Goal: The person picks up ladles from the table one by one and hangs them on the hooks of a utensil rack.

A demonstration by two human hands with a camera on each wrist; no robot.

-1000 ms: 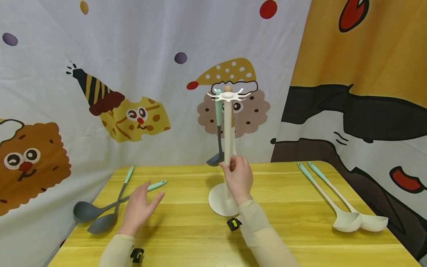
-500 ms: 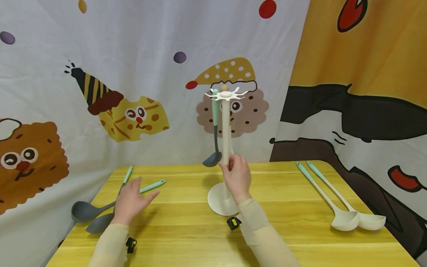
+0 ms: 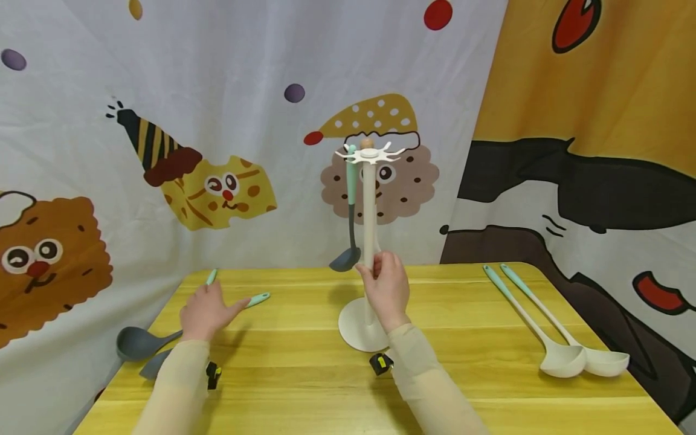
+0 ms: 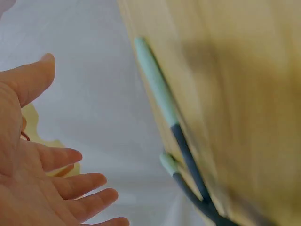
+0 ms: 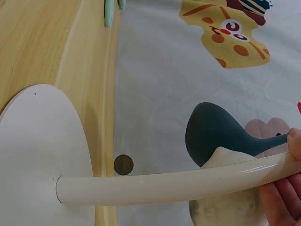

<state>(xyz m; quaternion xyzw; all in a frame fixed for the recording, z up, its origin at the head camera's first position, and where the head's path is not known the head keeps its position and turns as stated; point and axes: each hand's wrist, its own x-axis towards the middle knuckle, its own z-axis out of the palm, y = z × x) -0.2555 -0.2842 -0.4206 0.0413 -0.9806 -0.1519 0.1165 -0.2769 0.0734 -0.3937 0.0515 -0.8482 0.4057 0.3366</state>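
My right hand [image 3: 387, 293] grips the lower post of a white utensil stand [image 3: 369, 211], with thumb and fingers around it in the right wrist view. From its hooks hangs a grey ladle [image 3: 344, 261] with a mint handle. Behind the post, the right wrist view shows a pale ladle bowl [image 5: 230, 207], partly hidden. My left hand [image 3: 208, 313] is over two crossed grey utensils at the left, fingers spread. One is a ladle [image 3: 133, 343]; the other's bowl [image 3: 154, 364] is partly covered by my sleeve. Their mint handles [image 4: 157, 84] lie apart from my fingers in the left wrist view.
Two white ladles [image 3: 562, 360] with mint handles lie side by side at the right of the wooden table [image 3: 304, 386]. The stand's round base [image 3: 356, 326] sits mid-table. A cartoon-printed curtain [image 3: 244, 109] hangs behind the table's far edge.
My left hand has moved left and a little farther away, over the crossed utensils. The stand has shifted slightly left, with my right hand still on its post.
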